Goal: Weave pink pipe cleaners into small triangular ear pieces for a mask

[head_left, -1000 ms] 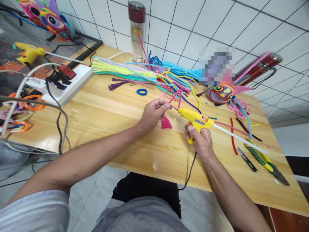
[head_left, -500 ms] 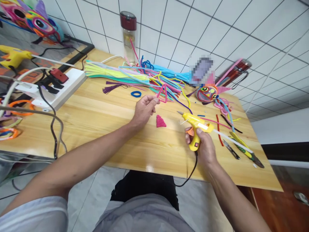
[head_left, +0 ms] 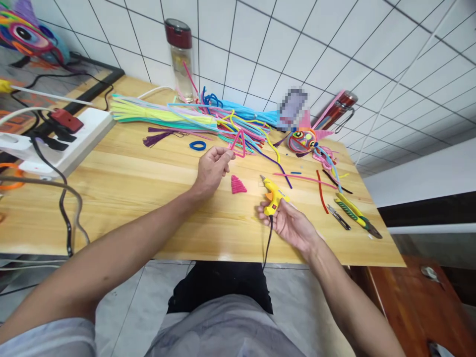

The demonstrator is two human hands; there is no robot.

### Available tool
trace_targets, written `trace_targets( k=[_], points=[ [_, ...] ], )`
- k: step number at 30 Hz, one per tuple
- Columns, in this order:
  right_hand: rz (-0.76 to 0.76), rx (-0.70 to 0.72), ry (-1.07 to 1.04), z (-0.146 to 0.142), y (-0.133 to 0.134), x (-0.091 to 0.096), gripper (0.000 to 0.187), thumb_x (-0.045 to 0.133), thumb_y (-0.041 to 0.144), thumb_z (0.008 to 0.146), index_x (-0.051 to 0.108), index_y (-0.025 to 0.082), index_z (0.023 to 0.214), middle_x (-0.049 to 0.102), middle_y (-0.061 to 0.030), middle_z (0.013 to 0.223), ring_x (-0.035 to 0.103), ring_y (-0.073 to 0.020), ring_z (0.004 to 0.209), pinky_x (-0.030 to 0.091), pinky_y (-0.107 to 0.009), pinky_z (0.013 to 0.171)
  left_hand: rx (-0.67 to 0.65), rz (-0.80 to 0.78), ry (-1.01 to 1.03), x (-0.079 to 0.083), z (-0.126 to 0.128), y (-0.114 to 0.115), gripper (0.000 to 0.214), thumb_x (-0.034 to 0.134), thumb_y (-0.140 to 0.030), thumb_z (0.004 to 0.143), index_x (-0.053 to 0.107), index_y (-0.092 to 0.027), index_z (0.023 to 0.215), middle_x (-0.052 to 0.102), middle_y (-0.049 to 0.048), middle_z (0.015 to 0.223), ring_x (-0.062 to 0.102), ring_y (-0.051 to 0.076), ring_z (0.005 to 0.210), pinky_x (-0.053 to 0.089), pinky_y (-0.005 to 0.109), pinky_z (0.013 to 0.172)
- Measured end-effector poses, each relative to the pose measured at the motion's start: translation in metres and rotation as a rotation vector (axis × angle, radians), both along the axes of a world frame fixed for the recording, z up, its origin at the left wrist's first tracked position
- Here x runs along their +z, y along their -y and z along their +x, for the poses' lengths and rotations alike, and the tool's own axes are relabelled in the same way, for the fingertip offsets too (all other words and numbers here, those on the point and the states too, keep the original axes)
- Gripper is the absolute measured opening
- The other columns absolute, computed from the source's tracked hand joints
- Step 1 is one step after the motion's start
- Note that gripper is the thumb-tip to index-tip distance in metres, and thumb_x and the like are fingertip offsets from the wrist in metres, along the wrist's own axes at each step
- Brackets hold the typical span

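Note:
Between the thumb and fingers of my left hand (head_left: 212, 168) is a pink pipe cleaner (head_left: 243, 144) bent into a triangle, raised over the table. My right hand (head_left: 290, 220) holds a yellow hot glue gun (head_left: 274, 194) by its handle, palm turned partly up and fingers loosely around it. The gun's nozzle points away and a little left, and its black cord hangs down over the table edge. Between the two hands a ridged pink piece (head_left: 238, 184), made of rows of pipe cleaner, lies flat on the wooden table (head_left: 178, 218).
Bundled pipe cleaners (head_left: 163, 115) lie along the back near a bottle (head_left: 181, 59). A blue ring (head_left: 197, 145) sits left of centre. To the right are a decorated figure (head_left: 302, 141), snips (head_left: 339, 217) and yellow-green cutters (head_left: 357, 214). A power strip (head_left: 70, 141) with cables occupies the left.
My right hand has turned the glue gun from pointing left to pointing more away, and its palm has rolled upward. The left hand keeps its pinch on the pink triangle. The view has shifted right.

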State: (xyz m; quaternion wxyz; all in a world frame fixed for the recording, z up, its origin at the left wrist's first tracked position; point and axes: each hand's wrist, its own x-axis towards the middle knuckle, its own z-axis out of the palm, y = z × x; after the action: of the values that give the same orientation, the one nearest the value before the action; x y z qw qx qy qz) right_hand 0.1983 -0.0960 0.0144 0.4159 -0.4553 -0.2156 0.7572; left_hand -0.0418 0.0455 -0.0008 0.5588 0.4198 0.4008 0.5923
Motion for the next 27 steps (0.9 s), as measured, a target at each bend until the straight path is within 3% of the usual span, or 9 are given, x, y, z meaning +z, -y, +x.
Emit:
trace_targets(
  k=[3,5,10,15,20,24,27],
  points=[
    [-0.040,0.131,0.181,0.013,0.009,0.001,0.044,0.082,0.056,0.091,0.075,0.016,0.107,0.085,-0.0139,0.105,0.082,-0.0193,0.086,0.067,-0.029,0.081,-0.001,0.004,-0.009,-0.002,0.000,0.000,0.024,0.082,-0.038,0.083,0.068,-0.018,0.084,0.076,0.0025,0.083,0.051,0.005,0.050,0.038,0.018,0.045],
    [-0.066,0.163,0.314,0.020,0.012,0.002,0.050,0.085,0.063,0.085,0.073,0.017,0.101,0.084,-0.0102,0.088,0.079,-0.0186,0.071,0.065,-0.028,0.068,-0.005,0.011,-0.016,-0.004,0.001,-0.001,0.026,0.082,-0.040,0.082,0.068,-0.018,0.084,0.077,0.0028,0.084,0.051,0.005,0.050,0.038,0.018,0.045],
    [0.019,0.220,0.767,0.015,0.000,0.004,0.053,0.080,0.070,0.083,0.059,0.022,0.074,0.067,0.0003,0.059,0.059,-0.0126,0.043,0.045,-0.024,0.043,-0.015,0.028,-0.026,-0.009,0.001,0.000,0.028,0.084,-0.040,0.081,0.067,-0.019,0.084,0.076,0.0023,0.082,0.052,0.006,0.050,0.040,0.017,0.045],
    [0.279,0.272,1.348,-0.001,-0.021,0.009,0.031,0.072,0.046,0.089,0.060,0.024,0.071,0.061,0.0041,0.057,0.053,-0.0139,0.053,0.035,-0.027,0.055,0.001,0.018,-0.046,-0.004,0.001,0.000,0.025,0.083,-0.038,0.080,0.068,-0.019,0.084,0.074,0.0015,0.080,0.052,0.006,0.050,0.040,0.018,0.045],
    [0.472,0.170,1.422,0.016,-0.034,0.014,0.018,0.069,0.041,0.089,0.066,0.025,0.081,0.066,0.0033,0.066,0.056,-0.0164,0.062,0.038,-0.030,0.064,0.018,0.013,-0.067,-0.003,0.000,0.000,0.023,0.081,-0.039,0.080,0.069,-0.019,0.084,0.075,0.0016,0.078,0.052,0.007,0.051,0.040,0.019,0.045],
    [0.671,-0.025,1.608,0.049,-0.059,0.014,0.014,0.064,0.030,0.090,0.075,0.022,0.090,0.073,-0.0051,0.085,0.063,-0.0216,0.079,0.045,-0.034,0.075,-0.003,0.016,-0.062,-0.004,-0.001,0.001,0.024,0.082,-0.039,0.081,0.069,-0.019,0.084,0.074,0.0016,0.078,0.052,0.006,0.050,0.040,0.019,0.046],
    [0.660,0.060,1.717,0.062,-0.084,0.008,0.020,0.063,0.023,0.090,0.081,0.020,0.098,0.072,-0.0108,0.095,0.065,-0.0263,0.091,0.047,-0.038,0.082,-0.022,0.009,-0.065,-0.005,0.000,0.002,0.025,0.082,-0.040,0.080,0.070,-0.018,0.083,0.075,0.0021,0.079,0.051,0.006,0.050,0.040,0.019,0.046]
  ],
)
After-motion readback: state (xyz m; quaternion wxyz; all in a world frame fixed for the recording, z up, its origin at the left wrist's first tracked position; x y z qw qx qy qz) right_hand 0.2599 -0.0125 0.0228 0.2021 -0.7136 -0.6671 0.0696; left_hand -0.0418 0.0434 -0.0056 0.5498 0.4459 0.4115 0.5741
